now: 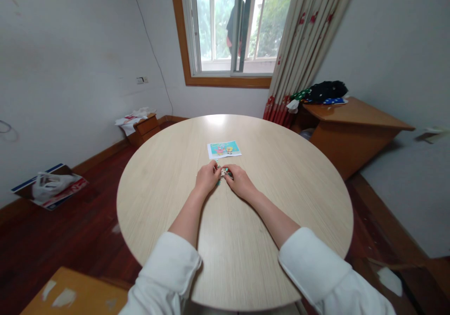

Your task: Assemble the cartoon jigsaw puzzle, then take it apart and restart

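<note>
My left hand (207,176) and right hand (241,181) meet near the middle of the round pale wood-grain table (158,188). The fingers are curled in narrow, tips together over a small cluster of multicoloured pieces (223,171). My fingers cover most of it, so I cannot tell what the pieces are, or whether either hand pinches them or only touches. Just beyond lies a small rectangular picture card (224,149), its cartoon print too small to make out.

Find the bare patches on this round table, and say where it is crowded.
Bare: the table left of the left hand, right of the right hand, and beyond the picture card. Crowded: the middle, both hands on small pieces.
</note>
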